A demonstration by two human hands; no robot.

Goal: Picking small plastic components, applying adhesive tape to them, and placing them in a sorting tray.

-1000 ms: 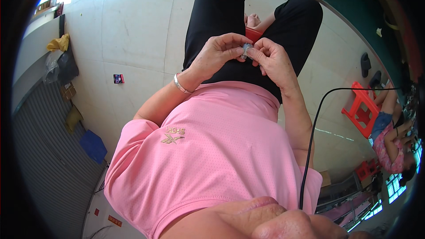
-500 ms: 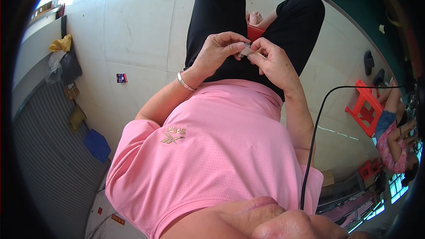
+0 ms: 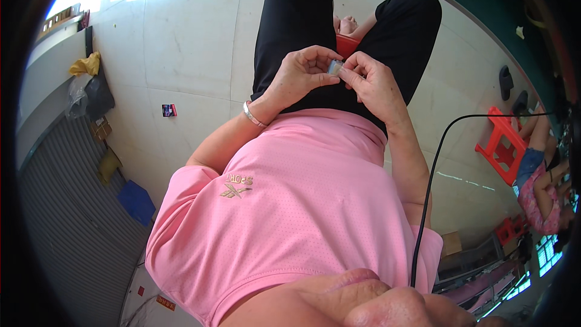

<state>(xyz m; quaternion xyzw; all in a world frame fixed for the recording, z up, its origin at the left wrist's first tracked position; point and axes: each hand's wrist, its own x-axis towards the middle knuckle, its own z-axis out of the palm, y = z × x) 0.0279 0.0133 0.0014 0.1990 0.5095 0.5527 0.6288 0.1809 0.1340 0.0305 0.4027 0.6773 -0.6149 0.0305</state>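
Observation:
Above my lap, my left hand (image 3: 301,75) and my right hand (image 3: 373,82) meet at the fingertips. Between them is a small pale piece (image 3: 335,67), whitish with a bluish side. Thumb and fingers of my left hand close on its left side, and my right hand pinches its right end. Fingers cover much of it, so its exact kind does not show. The black trousers (image 3: 298,30) on my legs lie just beyond and under both hands.
A red stool (image 3: 346,45) shows between my legs. A black cable (image 3: 433,169) arcs on the right. Beyond it are a red plastic stool (image 3: 504,148), dark slippers (image 3: 506,83) and another person (image 3: 536,194). Bags (image 3: 98,94) and a blue panel (image 3: 135,202) line the left wall.
The small piece has been turned between my fingers, and a bluish side now shows where it looked plain whitish. Both hands stay in nearly the same place.

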